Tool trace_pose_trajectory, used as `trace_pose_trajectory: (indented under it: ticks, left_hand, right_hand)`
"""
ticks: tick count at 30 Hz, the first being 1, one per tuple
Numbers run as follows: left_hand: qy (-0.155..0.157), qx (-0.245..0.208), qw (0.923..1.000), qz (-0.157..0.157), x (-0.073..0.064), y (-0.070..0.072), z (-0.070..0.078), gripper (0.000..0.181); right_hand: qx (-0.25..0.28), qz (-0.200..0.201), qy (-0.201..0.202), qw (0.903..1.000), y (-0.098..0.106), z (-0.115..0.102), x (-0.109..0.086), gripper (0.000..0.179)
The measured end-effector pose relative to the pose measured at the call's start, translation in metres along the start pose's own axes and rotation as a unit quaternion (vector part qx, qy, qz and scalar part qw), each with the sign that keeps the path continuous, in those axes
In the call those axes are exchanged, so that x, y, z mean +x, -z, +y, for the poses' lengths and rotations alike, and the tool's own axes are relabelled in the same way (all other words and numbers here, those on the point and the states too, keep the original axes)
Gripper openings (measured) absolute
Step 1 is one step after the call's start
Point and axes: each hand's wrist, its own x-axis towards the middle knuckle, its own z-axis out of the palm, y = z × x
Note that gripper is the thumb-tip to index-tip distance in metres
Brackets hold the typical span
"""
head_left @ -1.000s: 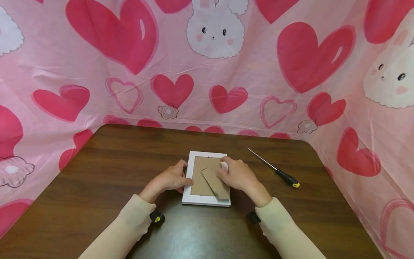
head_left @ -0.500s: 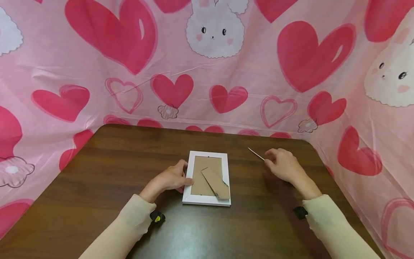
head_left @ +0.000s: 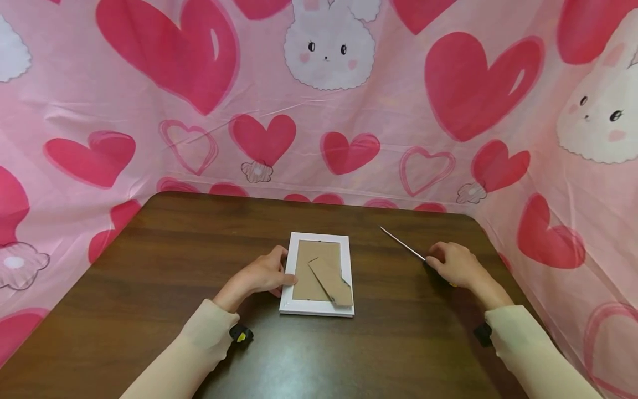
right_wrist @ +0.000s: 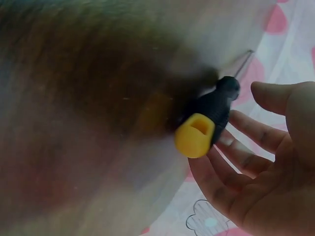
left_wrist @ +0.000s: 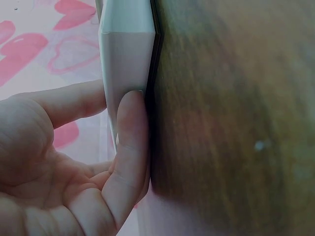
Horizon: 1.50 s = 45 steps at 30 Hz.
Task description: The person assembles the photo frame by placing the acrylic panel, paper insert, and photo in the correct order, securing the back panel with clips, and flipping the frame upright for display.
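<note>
A white picture frame (head_left: 294, 252) lies back side up on the table, showing its brown backing board (head_left: 309, 277) and slanted stand flap (head_left: 331, 282). My left hand (head_left: 261, 274) grips its left edge, thumb on top; in the left wrist view a finger presses against the white side (left_wrist: 128, 54). Off to the right lies a screwdriver (head_left: 404, 245) with a thin metal shaft. Over its handle is my right hand (head_left: 458, 266), hiding most of it in the head view. The right wrist view shows the black and yellow handle (right_wrist: 209, 105) beside spread fingers, with the thumb apart from it.
A dark brown wooden table (head_left: 174, 266) carries everything. Behind it and on both sides hangs a pink cloth (head_left: 309, 105) printed with hearts and rabbits. Each wrist wears a small black device (head_left: 241, 333).
My right hand has left the frame's right side and moved right to the screwdriver's handle. The left hand has stayed on the frame. The frame and screwdriver lie where they were.
</note>
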Motion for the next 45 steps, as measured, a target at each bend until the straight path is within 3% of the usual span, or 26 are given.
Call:
trace_pose_trajectory:
  ticks: [12, 18, 25, 30, 34, 45]
  left_hand:
    - [0.001, -0.007, 1.0, 0.002, 0.0, 0.0, -0.001, 0.057]
    - [-0.002, -0.011, 0.9999, -0.002, 0.001, -0.001, 0.0, 0.056]
    - [-0.001, -0.01, 1.0, -0.002, 0.0, 0.0, 0.001, 0.057]
    - [0.006, -0.005, 1.0, 0.0, 0.001, 0.0, 0.0, 0.057]
    - [0.004, -0.005, 1.0, -0.001, 0.0, 0.0, 0.0, 0.057]
    - [-0.002, -0.007, 0.9997, -0.025, -0.002, 0.006, -0.001, 0.06]
  right_hand:
    - [-0.021, -0.003, 0.03, 0.9993, -0.013, 0.007, 0.003, 0.024]
    - [0.013, -0.013, 0.032, 0.9993, -0.007, 0.002, 0.001, 0.019]
    - [0.085, -0.029, 0.038, 0.9952, 0.004, -0.024, 0.004, 0.011]
    - [0.058, -0.004, 0.071, 0.9958, 0.009, -0.044, 0.01, 0.012]
    - [0.033, 0.012, 0.095, 0.9949, 0.011, -0.058, 0.015, 0.023]
    - [0.025, -0.025, 0.14, 0.9896, 0.009, -0.088, 0.017, 0.029]
